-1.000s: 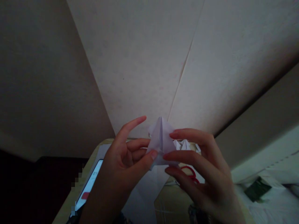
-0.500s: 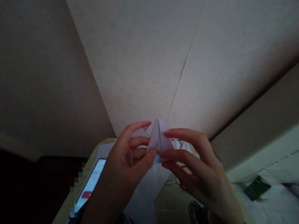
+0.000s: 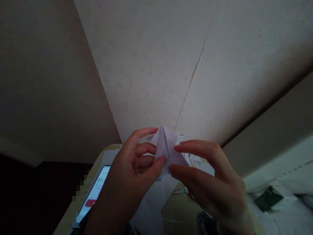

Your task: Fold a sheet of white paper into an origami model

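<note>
A piece of folded white paper (image 3: 162, 143), pointed at the top with a crease down its middle, is held up over the table. My left hand (image 3: 138, 169) grips it from the left, thumb pressed on its lower front and fingers behind and beside it. From the right, my right hand (image 3: 210, 179) touches its right flap with the fingertips; the thumb is at the lower edge. Behind the right fingers lie more folded white papers (image 3: 194, 159), partly hidden. White sheets (image 3: 153, 209) lie below the hands.
A phone (image 3: 94, 192) with a lit timer screen lies at the left of the wooden table (image 3: 181, 212). Scissors (image 3: 184, 191) with red handles lie partly under my right hand. A pale wall (image 3: 151, 65) rises just behind the table. A green packet (image 3: 269, 199) lies at the lower right.
The folded paper has tilted slightly and its right flap spreads wider to the right. My right hand has shifted a little right and down. My left hand keeps its hold.
</note>
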